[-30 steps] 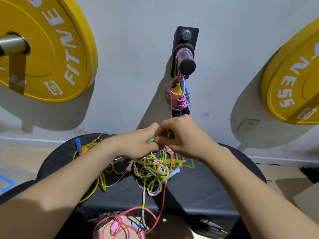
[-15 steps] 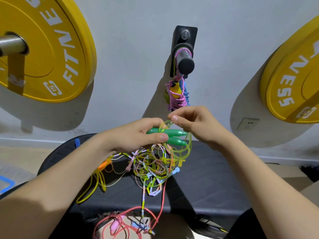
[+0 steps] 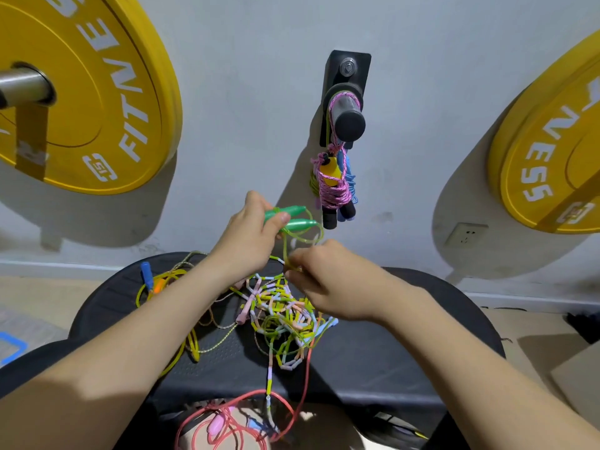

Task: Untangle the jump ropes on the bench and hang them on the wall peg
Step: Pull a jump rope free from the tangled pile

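Observation:
A tangle of beaded and cord jump ropes (image 3: 279, 316) lies on the black bench (image 3: 373, 358). My left hand (image 3: 248, 237) is raised above it and grips two green handles (image 3: 292, 217) side by side. From them a thin green cord (image 3: 300, 237) loops down to my right hand (image 3: 328, 277), which pinches it just above the tangle. The black wall peg (image 3: 347, 115) is straight ahead, with a pink rope bundle (image 3: 332, 186) and other ropes hanging from it. A yellow rope (image 3: 191, 349) lies left, and a red rope (image 3: 227, 414) hangs off the near edge.
Two yellow weight plates (image 3: 81, 102) (image 3: 552, 157) hang on the wall to either side of the peg. A wall socket (image 3: 466, 235) sits low on the right. A blue handle (image 3: 146, 274) rests at the bench's far left.
My left hand has lifted the green handles higher toward the peg. My right hand has dropped from the handles to the cord just above the tangle.

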`<state>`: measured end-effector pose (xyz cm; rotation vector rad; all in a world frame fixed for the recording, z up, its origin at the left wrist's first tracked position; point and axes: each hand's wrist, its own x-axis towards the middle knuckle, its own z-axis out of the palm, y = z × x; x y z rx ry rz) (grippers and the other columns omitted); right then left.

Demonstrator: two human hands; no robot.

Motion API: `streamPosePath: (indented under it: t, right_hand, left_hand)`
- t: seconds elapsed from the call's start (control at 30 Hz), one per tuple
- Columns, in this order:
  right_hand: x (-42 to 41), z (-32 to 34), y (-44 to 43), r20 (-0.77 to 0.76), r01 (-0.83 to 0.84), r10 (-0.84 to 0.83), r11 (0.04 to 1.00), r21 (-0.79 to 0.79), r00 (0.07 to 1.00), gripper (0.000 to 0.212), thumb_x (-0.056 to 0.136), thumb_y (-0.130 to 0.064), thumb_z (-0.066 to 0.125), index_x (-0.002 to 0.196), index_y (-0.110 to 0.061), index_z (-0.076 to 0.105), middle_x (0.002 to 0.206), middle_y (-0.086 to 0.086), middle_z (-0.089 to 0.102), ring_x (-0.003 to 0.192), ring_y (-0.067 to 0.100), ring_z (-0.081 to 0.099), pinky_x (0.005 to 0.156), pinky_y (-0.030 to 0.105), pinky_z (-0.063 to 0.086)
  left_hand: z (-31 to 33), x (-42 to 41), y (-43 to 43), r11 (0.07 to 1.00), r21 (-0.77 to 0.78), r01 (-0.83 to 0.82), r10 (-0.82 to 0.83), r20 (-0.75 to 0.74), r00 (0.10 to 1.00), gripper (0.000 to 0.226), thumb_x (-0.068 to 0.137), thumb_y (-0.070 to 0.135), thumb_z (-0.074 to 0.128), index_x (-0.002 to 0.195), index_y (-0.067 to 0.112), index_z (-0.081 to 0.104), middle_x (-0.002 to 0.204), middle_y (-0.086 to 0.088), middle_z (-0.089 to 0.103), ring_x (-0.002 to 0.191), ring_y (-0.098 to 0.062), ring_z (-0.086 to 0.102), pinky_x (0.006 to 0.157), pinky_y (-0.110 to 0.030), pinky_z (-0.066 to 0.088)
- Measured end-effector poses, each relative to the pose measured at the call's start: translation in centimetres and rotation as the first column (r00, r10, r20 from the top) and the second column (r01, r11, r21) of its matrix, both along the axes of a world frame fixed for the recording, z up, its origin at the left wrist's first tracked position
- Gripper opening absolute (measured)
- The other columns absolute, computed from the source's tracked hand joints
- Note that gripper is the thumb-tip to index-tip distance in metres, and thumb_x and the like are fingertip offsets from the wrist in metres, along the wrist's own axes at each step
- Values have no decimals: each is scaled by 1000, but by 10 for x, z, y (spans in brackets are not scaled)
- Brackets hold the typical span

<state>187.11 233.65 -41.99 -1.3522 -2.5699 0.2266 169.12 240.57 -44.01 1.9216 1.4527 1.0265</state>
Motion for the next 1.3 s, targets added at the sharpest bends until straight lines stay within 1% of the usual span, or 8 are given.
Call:
streamPosePath:
  t: [0.23,0.4,0.6,0.83,0.97,1.07,1.17,1.3]
  right_hand:
    - [28,21,13,-216,331,-262,853,404,940,10,96,-33,67,99,-24,72,92,-3,72,84,32,67,64,43,54]
    - [43,19,28,-643,413,-409,898,-154,648,5,80,-20,85,81,-21,81,56,-10,64,52,2,51,55,13,39]
    - [55,21,32,-740,138,-586,806,-576,329,21,64,-6,67,73,-17,82,66,7,68,59,18,53,59,25,45]
    - [44,13,30,-652,3,-370,871,-491,662,39,105,5,51,89,-20,76,62,-18,51,58,3,40,61,23,33]
    - [24,9,19,-233,72,-140,958,-278,962,22,108,-8,48,118,-10,68,76,-11,61,66,2,53,69,21,41]
    - [15,10,10,-143,65,-98,974,-218,985,20,107,-18,51,102,-16,71,74,5,68,67,16,57,66,32,43]
    - [24,19,11,-282,72,-124,979,-189,951,32,107,-25,55,87,-12,76,54,-2,55,50,8,45,51,19,34]
    - [50,17,29,-495,255,-272,961,-103,825,31,105,-30,63,82,-14,77,50,-10,51,49,4,40,52,17,30]
  left_hand:
    - [3,6,-11,965,-1,264,-264,-2,965,4,105,24,64,107,24,68,73,17,70,65,1,61,62,-15,42]
    - [8,9,-16,895,-77,440,-431,111,895,14,108,20,59,116,18,71,54,16,56,49,-4,42,50,-15,31]
    - [15,13,-23,695,-168,699,-535,529,658,22,96,26,70,113,13,68,88,-22,54,60,-15,52,55,-21,41]
    - [16,16,-9,783,-196,590,-141,868,476,31,83,20,77,109,6,66,87,-12,63,62,-15,60,61,-23,57]
    - [5,16,1,949,-235,211,21,712,701,17,91,12,78,103,10,67,85,-10,68,55,-13,62,58,-26,57]
    - [-1,5,9,999,3,-40,38,258,966,16,90,24,84,95,26,69,72,4,74,53,-11,65,61,-26,54]
    - [1,-2,10,994,75,78,-74,-50,996,15,87,28,86,95,32,73,64,24,68,56,3,58,58,-15,40]
    - [13,-4,10,916,-104,387,-375,120,919,18,94,9,78,110,17,74,87,0,76,78,-12,70,77,-27,54]
